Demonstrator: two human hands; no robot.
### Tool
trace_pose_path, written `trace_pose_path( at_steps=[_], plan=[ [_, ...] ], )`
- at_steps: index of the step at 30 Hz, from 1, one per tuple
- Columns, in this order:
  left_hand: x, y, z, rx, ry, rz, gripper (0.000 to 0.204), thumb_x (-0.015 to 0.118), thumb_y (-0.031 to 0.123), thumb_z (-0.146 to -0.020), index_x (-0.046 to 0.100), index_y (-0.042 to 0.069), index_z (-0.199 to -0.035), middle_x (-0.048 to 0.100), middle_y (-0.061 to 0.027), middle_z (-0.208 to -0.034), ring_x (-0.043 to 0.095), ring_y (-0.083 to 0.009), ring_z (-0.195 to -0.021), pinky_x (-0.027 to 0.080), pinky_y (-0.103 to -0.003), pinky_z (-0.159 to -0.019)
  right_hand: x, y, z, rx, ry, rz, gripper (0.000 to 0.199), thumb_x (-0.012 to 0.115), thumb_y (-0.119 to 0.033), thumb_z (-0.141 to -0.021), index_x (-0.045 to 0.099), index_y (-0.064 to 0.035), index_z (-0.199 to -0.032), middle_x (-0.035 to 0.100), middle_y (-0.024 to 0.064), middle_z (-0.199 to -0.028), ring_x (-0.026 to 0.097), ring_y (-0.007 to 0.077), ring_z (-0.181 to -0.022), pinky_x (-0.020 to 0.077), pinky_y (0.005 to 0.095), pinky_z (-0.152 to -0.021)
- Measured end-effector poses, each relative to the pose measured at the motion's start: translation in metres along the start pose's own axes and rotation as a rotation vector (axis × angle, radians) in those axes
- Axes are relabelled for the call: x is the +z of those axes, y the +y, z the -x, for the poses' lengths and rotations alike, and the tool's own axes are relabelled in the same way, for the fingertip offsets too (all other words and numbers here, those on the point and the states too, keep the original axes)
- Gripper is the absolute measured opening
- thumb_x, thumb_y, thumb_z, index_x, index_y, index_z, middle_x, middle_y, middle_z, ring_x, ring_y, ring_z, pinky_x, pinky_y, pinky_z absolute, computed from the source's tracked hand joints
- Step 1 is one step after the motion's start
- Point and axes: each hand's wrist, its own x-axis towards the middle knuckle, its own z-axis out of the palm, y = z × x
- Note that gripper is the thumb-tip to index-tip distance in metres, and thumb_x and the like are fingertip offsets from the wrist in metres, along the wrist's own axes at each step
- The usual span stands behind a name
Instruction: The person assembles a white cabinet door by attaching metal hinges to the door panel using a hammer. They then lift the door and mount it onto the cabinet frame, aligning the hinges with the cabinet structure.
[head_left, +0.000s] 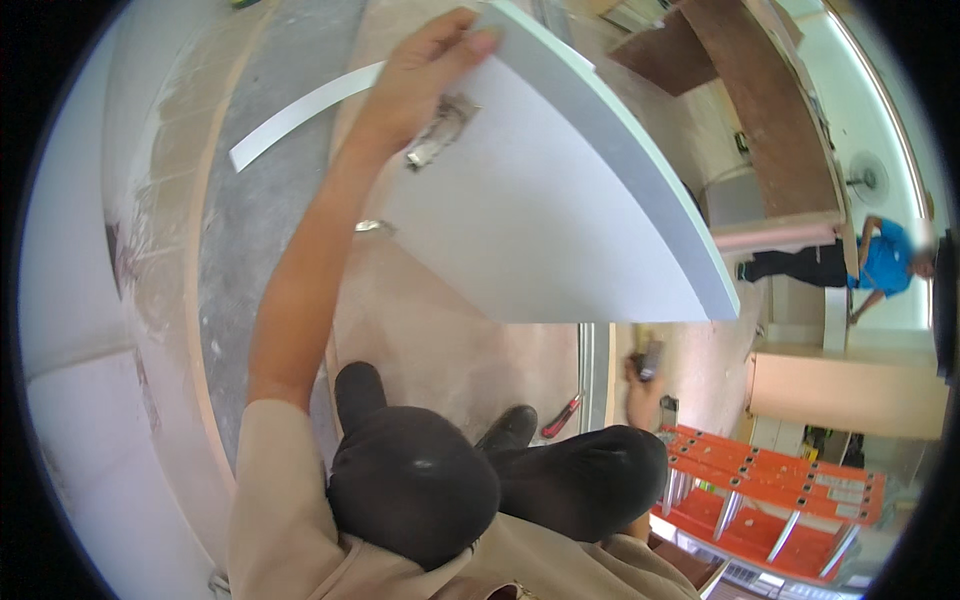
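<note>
Holding white panel (540, 220) tilted over floor (470, 365): left grip (420, 80) closed on its upper edge. Right grip (641, 398) round a dark tool (648, 361), blurred. Near orange ladder (765, 470), open cabinet (772, 434) holds small items (825, 442), indistinct.

Beige short-sleeved shirt (285, 480), black trousers (412, 485), dark shoes (358, 392).

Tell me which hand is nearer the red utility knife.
Right: the right hand is just right of the red utility knife; the left hand is farther off, up and left in view, gripping the white panel.
</note>
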Motion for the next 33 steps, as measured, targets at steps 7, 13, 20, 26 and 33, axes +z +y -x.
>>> trace_pose_path(
  at_steps=[7,13,20,26,33],
  plan=[
    [-0.002,-0.001,0.001,-0.066,-0.027,-0.081,0.036,0.063,0.022,-0.102,0.055,0.010,-0.135,0.062,-0.0010,-0.125,0.057,-0.0122,-0.115,0.044,-0.030,-0.102,0.116,0.057,0.038,-0.160,-0.250,0.330,0.079,0.060,0.015,-0.072,0.050,-0.0088,-0.147,0.062,0.0188,-0.103,0.059,0.0390,-0.100,0.0451,0.0456,-0.091],
    [-0.027,-0.004,0.003,0.030,-0.111,0.063,0.034,0.059,0.023,-0.104,0.052,0.010,-0.134,0.060,-0.0027,-0.130,0.055,-0.0145,-0.120,0.042,-0.035,-0.107,0.142,0.077,0.045,-0.117,-0.456,0.334,0.085,0.076,-0.003,-0.076,0.040,-0.0136,-0.152,0.054,0.0177,-0.116,0.053,0.0362,-0.108,0.0411,0.0458,-0.095],
    [-0.040,-0.012,-0.009,0.019,-0.064,-0.113,0.043,0.055,0.031,-0.106,0.046,0.009,-0.142,0.058,-0.0038,-0.133,0.053,-0.0157,-0.123,0.039,-0.035,-0.108,0.151,0.101,0.050,-0.141,-0.571,0.257,0.079,0.081,-0.014,-0.081,0.042,-0.0149,-0.149,0.053,0.0213,-0.124,0.050,0.0405,-0.116,0.0418,0.0483,-0.105],
    [-0.042,-0.001,-0.007,-0.083,0.105,-0.428,0.051,0.055,0.037,-0.106,0.042,0.009,-0.147,0.059,-0.0011,-0.118,0.053,-0.0120,-0.101,0.043,-0.029,-0.090,0.112,0.033,0.005,-0.165,-0.369,-0.082,0.079,0.079,-0.023,-0.085,0.038,-0.0030,-0.149,0.048,0.0238,-0.141,0.047,0.0389,-0.132,0.0379,0.0462,-0.112],
    [-0.107,-0.050,0.019,-0.362,-0.049,-0.149,0.062,0.040,0.039,-0.109,0.025,0.006,-0.159,0.047,-0.0120,-0.148,0.045,-0.0207,-0.133,0.035,-0.039,-0.115,0.082,-0.067,-0.076,-0.197,-0.662,-0.611,0.066,0.081,-0.022,-0.086,0.050,-0.0009,-0.140,0.061,0.0182,-0.134,0.060,0.0285,-0.121,0.0457,0.0411,-0.104]
  ],
)
